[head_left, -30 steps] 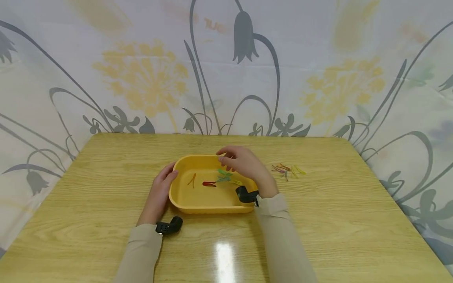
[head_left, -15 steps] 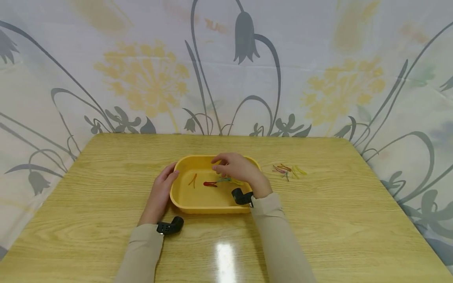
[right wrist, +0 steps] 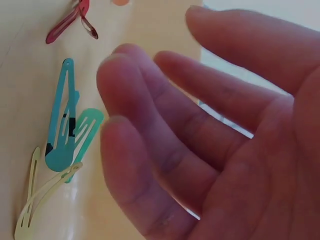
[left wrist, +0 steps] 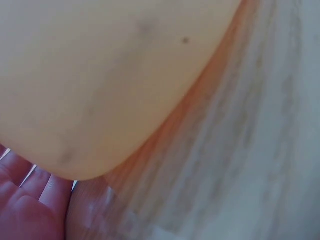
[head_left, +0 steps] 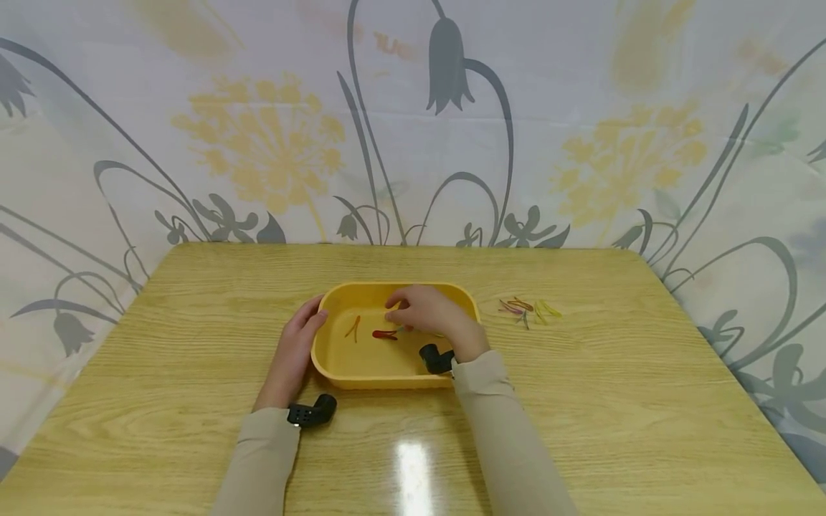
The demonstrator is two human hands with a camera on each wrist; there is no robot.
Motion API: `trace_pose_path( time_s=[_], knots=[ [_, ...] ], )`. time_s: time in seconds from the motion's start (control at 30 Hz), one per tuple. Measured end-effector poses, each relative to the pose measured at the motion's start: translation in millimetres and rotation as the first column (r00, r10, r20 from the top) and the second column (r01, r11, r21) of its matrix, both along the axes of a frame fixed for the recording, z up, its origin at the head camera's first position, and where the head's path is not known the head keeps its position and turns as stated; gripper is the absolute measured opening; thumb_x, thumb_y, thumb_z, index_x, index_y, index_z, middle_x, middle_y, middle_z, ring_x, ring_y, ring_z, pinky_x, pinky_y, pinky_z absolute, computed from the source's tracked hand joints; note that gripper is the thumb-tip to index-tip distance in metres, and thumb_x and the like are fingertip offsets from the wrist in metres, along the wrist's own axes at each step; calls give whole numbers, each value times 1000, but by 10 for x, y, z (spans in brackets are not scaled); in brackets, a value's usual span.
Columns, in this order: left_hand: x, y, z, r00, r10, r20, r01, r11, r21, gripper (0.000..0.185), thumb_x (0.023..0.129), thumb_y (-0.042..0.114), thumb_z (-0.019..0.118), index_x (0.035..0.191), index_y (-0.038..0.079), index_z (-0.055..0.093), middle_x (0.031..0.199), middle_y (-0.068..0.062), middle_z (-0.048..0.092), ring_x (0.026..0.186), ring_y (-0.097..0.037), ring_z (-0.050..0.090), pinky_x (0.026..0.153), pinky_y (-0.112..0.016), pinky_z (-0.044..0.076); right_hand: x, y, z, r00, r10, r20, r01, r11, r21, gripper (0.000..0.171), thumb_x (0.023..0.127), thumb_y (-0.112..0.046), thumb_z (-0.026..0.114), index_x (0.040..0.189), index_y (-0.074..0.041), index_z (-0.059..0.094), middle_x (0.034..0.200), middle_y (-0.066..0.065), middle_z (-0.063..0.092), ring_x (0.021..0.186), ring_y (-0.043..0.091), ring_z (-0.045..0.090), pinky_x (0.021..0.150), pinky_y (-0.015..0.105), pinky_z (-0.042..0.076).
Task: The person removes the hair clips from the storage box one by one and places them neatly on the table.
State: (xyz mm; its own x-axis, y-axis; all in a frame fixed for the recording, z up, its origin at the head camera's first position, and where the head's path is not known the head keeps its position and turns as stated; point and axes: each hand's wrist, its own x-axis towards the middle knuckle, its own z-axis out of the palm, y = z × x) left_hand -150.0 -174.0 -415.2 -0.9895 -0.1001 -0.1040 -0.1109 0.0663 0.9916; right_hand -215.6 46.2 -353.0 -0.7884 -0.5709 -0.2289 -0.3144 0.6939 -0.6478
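A yellow plastic tray [head_left: 342, 367] sits mid-table. My left hand [head_left: 298, 338] rests against its left end, fingers [left wrist: 30, 200] lying straight under the tray's wall [left wrist: 100, 75]. My right hand [head_left: 400, 313] hovers low inside the tray, its fingers [right wrist: 150, 150] loosely bent and holding nothing. Just under it lie a teal hair clip [right wrist: 62, 125], a green one [right wrist: 86, 131] and a pale yellow one [right wrist: 35, 200]. A red clip [head_left: 384, 334] and an orange clip [head_left: 352, 328] lie further left on the tray floor.
A small pile of several coloured hair clips [head_left: 525, 309] lies on the wooden table [head_left: 613, 401] to the right of the tray. A flower-patterned cloth [head_left: 413, 122] walls in the back and both sides. Black wrist cameras [head_left: 312, 413] sit on both wrists.
My right hand has slid left and dropped lower into the tray, now covering the green and teal clips in the head view. The left hand and the tray have stayed put.
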Motion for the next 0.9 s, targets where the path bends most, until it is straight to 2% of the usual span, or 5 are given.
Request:
trace_pose_path(
  time_s=[0.27,0.4,0.6,0.77,0.9],
  knots=[
    [-2,-12,-13,1000,-5,9,5,1000,-5,44,97,36,42,139,20,41,143,2,37,128,-14,36,108,-36,29,33,-25,-10,997,12,-76,-5,995,104,30,88,-27,61,112,-9,64,81,2,64,67,15,57,69,27,46],
    [6,-16,-7,1000,-11,7,11,1000,-1,45,97,37,43,139,21,41,144,3,37,129,-13,36,108,-36,29,75,-53,10,995,-3,-100,17,989,145,24,87,-27,63,105,-12,68,82,-3,63,65,12,56,66,26,46],
    [9,-15,-6,1000,-15,6,15,1000,1,44,97,36,42,139,20,41,144,3,36,129,-13,35,108,-36,29,102,-72,22,997,15,-73,-2,984,180,15,87,-24,63,93,-12,71,80,4,67,63,16,58,58,26,45],
    [3,-19,-9,1000,-13,8,13,1000,8,45,97,36,43,139,21,40,144,3,36,129,-14,36,107,-36,30,110,-73,29,996,-18,-85,33,984,177,19,87,-25,63,101,-14,70,85,0,67,67,15,59,62,26,47],
    [7,-24,-11,1000,-13,8,13,1000,6,45,97,37,43,139,21,40,144,2,36,128,-14,36,107,-36,31,101,-72,20,996,6,-88,9,985,174,19,88,-25,61,101,-16,71,87,-2,67,69,16,61,62,26,47]
  ],
)
